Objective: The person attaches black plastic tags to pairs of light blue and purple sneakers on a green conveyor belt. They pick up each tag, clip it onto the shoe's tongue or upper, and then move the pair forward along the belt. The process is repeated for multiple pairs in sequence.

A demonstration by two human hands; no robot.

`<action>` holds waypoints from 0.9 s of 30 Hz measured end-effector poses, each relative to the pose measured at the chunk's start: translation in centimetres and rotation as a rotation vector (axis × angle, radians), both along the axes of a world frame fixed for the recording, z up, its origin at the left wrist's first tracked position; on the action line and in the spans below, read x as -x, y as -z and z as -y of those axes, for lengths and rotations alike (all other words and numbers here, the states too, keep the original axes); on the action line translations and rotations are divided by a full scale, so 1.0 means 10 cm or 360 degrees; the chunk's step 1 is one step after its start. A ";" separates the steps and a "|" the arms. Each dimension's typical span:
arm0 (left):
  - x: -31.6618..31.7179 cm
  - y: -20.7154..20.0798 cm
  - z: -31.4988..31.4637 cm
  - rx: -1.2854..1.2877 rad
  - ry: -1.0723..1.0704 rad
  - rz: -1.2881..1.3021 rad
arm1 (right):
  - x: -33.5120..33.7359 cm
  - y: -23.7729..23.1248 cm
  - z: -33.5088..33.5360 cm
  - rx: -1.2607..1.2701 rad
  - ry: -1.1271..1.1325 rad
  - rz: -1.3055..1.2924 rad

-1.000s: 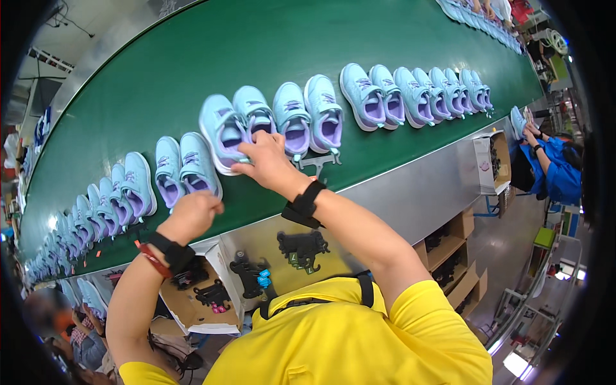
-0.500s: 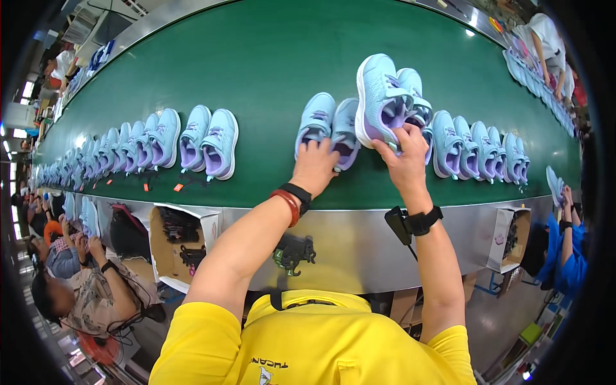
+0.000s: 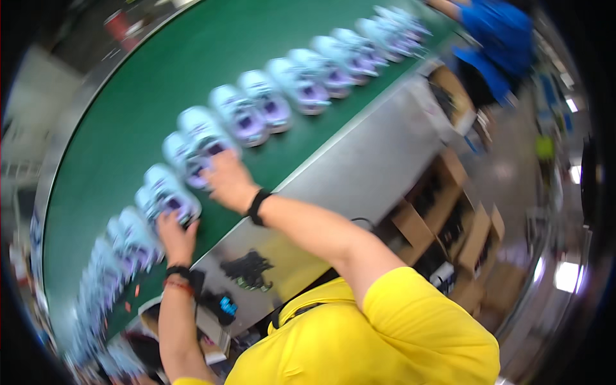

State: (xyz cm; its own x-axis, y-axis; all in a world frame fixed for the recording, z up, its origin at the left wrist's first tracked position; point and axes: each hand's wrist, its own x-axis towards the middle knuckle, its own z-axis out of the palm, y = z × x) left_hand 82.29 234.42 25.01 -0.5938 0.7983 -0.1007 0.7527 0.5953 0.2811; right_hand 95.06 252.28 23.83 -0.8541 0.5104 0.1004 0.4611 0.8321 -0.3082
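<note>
Light blue children's sneakers with lilac linings stand in pairs on the green table. My right hand (image 3: 231, 183) has its fingers curled at the heel opening of a sneaker (image 3: 202, 128), whose mate (image 3: 178, 153) stands close beside it on the left. Lower left, my left hand (image 3: 176, 239) grips the heel end of another sneaker (image 3: 168, 186), with a second one partly hidden against it. Both hands rest low, by the shoes' heels. Blur hides the exact fingertips.
More sneakers (image 3: 308, 86) run up to the far right, and a blurred row (image 3: 102, 276) curves down to the left. Black pieces (image 3: 249, 268) lie on the metal ledge (image 3: 340, 173). Cardboard boxes (image 3: 443, 212) sit below it. A person in blue (image 3: 497, 38) is at the upper right.
My view has swung to the right, tilting the table. The sneaker that my right hand held raised is now down among the row. Both hands remain at neighbouring pairs.
</note>
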 end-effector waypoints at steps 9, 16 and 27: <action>-0.69 -0.65 0.13 -0.0253 0.0456 -0.0002 | -2.81 -0.44 -0.32 0.0068 0.0869 -0.0943; -2.46 -1.21 -1.15 -0.0247 0.1214 0.0401 | -6.20 0.23 0.21 0.0542 0.2503 -0.0440; -3.87 -0.62 -1.51 0.0355 0.1090 0.0607 | -8.80 2.45 -0.14 0.1098 0.3152 0.0062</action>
State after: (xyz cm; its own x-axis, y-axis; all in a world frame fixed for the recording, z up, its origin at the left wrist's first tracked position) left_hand 121.00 249.51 31.24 0.1259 0.9092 -0.3969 0.8465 0.1101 0.5208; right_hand 183.06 253.66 -0.71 0.7572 0.4640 -0.4597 0.3910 -0.8858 -0.2499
